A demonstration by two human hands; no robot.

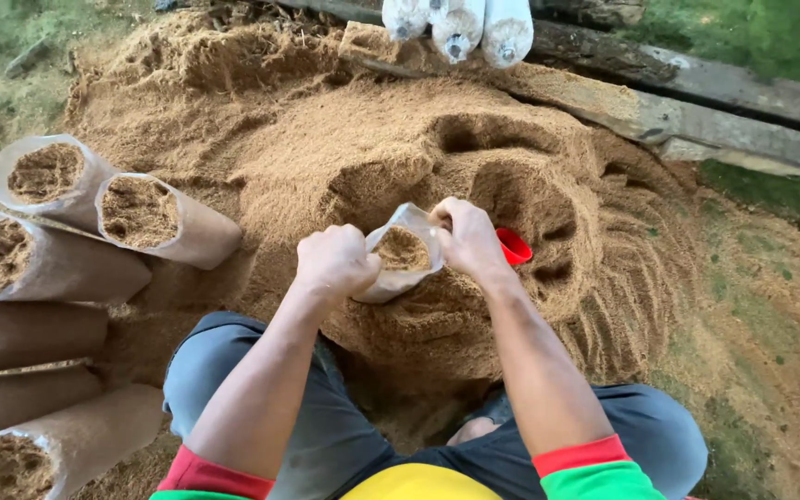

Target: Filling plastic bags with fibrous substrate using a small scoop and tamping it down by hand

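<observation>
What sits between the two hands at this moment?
In the head view, an open clear plastic bag partly filled with sawdust sits between the left hand and right hand; both hold its rim.

Soft, even daylight falls on the scene with no harsh glare, so the big tan heap of loose sawdust (474, 167) shows warm and evenly bright, with dark shade only in its scooped hollows and under the person's bare forearms near the bottom. The clear plastic bag half filled with sawdust (402, 252) at the centre is sharp with a faint sheen on its rim. The wide lens bends the far grey wooden planks (696, 102) and softens the green grass corners slightly.
</observation>
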